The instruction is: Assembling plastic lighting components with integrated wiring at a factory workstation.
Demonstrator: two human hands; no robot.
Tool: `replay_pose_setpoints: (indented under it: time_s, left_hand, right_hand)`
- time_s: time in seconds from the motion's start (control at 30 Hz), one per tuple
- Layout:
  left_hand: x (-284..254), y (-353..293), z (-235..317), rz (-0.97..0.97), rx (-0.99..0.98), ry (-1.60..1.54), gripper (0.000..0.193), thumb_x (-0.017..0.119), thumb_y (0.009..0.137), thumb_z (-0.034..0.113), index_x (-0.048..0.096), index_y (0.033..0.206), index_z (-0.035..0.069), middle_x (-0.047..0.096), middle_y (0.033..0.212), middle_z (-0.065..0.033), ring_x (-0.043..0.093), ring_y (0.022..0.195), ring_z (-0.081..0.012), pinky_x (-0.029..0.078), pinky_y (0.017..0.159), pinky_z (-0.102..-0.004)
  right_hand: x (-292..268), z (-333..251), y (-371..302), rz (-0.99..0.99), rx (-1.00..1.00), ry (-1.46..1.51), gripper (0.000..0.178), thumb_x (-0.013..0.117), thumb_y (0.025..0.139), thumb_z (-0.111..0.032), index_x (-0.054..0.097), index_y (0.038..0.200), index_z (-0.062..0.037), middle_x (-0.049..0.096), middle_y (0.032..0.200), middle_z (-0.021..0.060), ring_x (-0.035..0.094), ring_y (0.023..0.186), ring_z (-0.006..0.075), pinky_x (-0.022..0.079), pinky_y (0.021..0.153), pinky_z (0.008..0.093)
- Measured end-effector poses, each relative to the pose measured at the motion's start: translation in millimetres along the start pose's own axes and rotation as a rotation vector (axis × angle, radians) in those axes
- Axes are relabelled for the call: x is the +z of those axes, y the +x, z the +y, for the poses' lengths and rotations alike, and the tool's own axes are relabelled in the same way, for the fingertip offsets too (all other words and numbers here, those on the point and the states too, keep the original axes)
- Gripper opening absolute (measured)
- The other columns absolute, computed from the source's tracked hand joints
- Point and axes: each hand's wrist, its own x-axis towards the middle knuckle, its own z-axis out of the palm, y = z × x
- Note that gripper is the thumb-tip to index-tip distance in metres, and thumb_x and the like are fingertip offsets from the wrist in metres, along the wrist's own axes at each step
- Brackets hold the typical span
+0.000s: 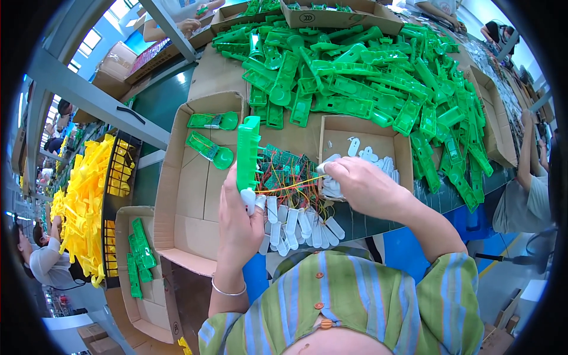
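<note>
My left hand is closed round a green plastic housing, held upright above the table edge. White covers show on its fingertips. From the housing's lower end, thin yellow and red wires stretch across to my right hand. That hand pinches the wires between thumb and forefinger; the exact grip point is partly hidden. Below and between the hands lies a tangle of small green circuit boards with coloured wires. Attached white oblong pieces hang over the table's near edge.
Right of the boards, a small cardboard box holds white plastic parts. A big heap of green housings covers the far side. A cardboard tray with two wired housings stands left, near yellow parts in a black crate. Other people work around.
</note>
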Motion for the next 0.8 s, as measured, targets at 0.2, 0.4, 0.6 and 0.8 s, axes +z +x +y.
replay_pose_setpoints:
  time_s: [0.2,0.4,0.6,0.8]
  left_hand:
    - [9,-7,5,-0.150,-0.145,-0.742,0.040,0.052,0.086,-0.003,0.037,0.123,0.002,0.052,0.098,-0.0044,0.053,0.084,-0.0104,0.046,0.070,-0.0249]
    - [11,-4,2,-0.096,-0.178,-0.845,0.038,0.053,0.086,-0.002,0.038,0.120,0.003,0.052,0.098,-0.0054,0.053,0.084,-0.0108,0.048,0.070,-0.0257]
    - [16,0,11,-0.195,-0.226,-1.166,0.044,0.055,0.087,0.000,0.035,0.126,0.002,0.054,0.102,-0.0099,0.056,0.087,-0.0159,0.050,0.075,-0.0320]
    - [24,-4,11,-0.240,-0.187,-1.198,0.043,0.056,0.087,0.001,0.035,0.125,0.002,0.053,0.103,-0.0110,0.056,0.088,-0.0169,0.049,0.078,-0.0337]
  right_hand:
    - [5,4,8,0.152,-0.038,-0.359,0.025,0.059,0.065,0.006,0.057,0.089,-0.0014,0.057,0.085,0.0112,0.057,0.084,0.0280,0.046,0.072,0.0369]
    - [-33,-29,-11,-0.149,0.282,1.190,0.034,0.065,0.081,-0.007,0.055,0.112,0.0016,0.059,0.079,0.0046,0.057,0.067,0.0130,0.043,0.056,0.0243]
    - [-30,-41,-16,-0.079,-0.098,1.848,0.053,0.066,0.082,-0.007,0.044,0.126,0.0109,0.061,0.099,0.0115,0.061,0.080,0.0121,0.050,0.066,0.0241]
    - [-29,-27,-5,0.472,-0.004,0.809,0.014,0.061,0.085,-0.010,0.062,0.092,0.0021,0.060,0.089,0.0113,0.056,0.082,0.0176,0.046,0.069,0.0296]
